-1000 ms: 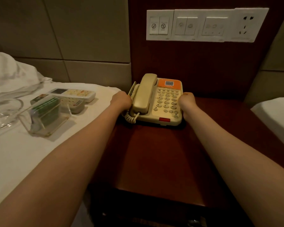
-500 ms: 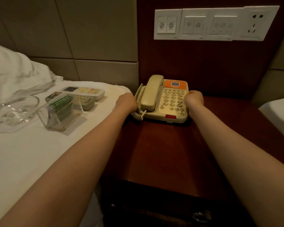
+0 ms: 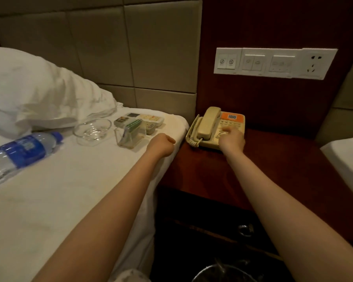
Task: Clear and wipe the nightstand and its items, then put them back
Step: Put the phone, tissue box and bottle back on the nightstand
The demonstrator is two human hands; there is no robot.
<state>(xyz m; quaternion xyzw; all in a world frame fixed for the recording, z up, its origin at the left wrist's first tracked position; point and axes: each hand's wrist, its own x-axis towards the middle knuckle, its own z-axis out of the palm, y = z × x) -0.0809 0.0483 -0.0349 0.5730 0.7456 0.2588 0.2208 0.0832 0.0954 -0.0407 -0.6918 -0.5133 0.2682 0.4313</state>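
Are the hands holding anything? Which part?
Nothing is held. The left hand is a curled, empty fist over the bed; the right hand only rests on the keypad of the telephone.

Quick headcount, nothing fancy: one phone (image 3: 209,124), two remotes (image 3: 151,117) (image 3: 121,119), one glass bowl (image 3: 92,129), one clear card stand (image 3: 130,136), one water bottle (image 3: 18,151) and one pillow (image 3: 29,88). Up on the wall there are three switch plates (image 3: 228,61) (image 3: 253,62) (image 3: 279,64) and one socket (image 3: 314,63). One counter (image 3: 273,169), one drawer knob (image 3: 246,230), one bin (image 3: 222,271). Two beds (image 3: 69,180) (image 3: 344,159), two hands (image 3: 161,144) (image 3: 231,139). The cards in the stand are too bunched up to count.
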